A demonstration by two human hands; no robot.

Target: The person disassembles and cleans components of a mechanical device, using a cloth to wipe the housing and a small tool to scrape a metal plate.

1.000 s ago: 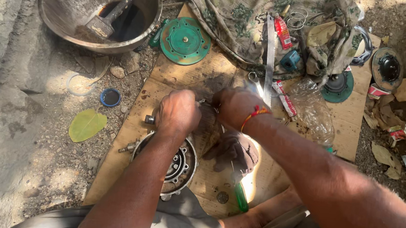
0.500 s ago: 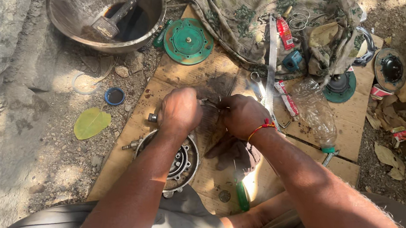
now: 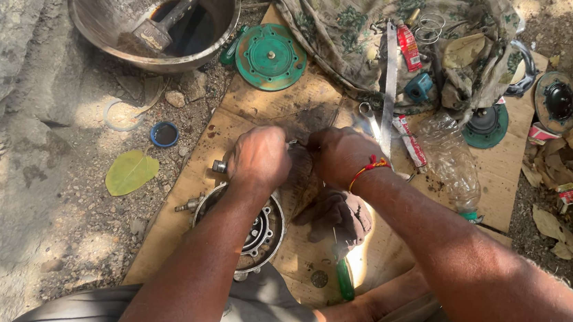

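**Both fists closed on a small metal part above the round housing**

Starting far left: a green leaf (image 3: 131, 172) lies on the dirt at nine o'clock from the hands, a small blue cap (image 3: 164, 134) just above it. Up at eleven o'clock sits the steel bowl (image 3: 107, 0), dark liquid pooled inside with a brush (image 3: 160, 26) resting in it.

Now to the centre. The left hand (image 3: 259, 158) is clenched, and a small metal end (image 3: 220, 166) pokes out of it at nine o'clock. The right hand (image 3: 341, 155), red thread at the wrist, is closed too, knuckles nearly touching the left. What sits between the two fists is hidden, so I can't tell its full shape. It looks like a short, stiff steel piece, probably oily and slippery, and best held firmly at both ends as now.

Directly below, at six o'clock, the round metal housing (image 3: 253, 230) lies on the cardboard sheet (image 3: 263, 107). I'd judge it heavy and rigid, best lifted by the rim. A dark rag (image 3: 337, 214) lies just beside it, and a green-handled screwdriver (image 3: 344, 276) at five o'clock.

At twelve o'clock there is a green disc (image 3: 270, 57). Moving right, a long metal blade (image 3: 390, 87), a clear plastic bottle (image 3: 449, 161) and a patterned cloth (image 3: 354, 22) crowd the one-to-two o'clock side. A black round part (image 3: 558, 100) sits well apart, far right.
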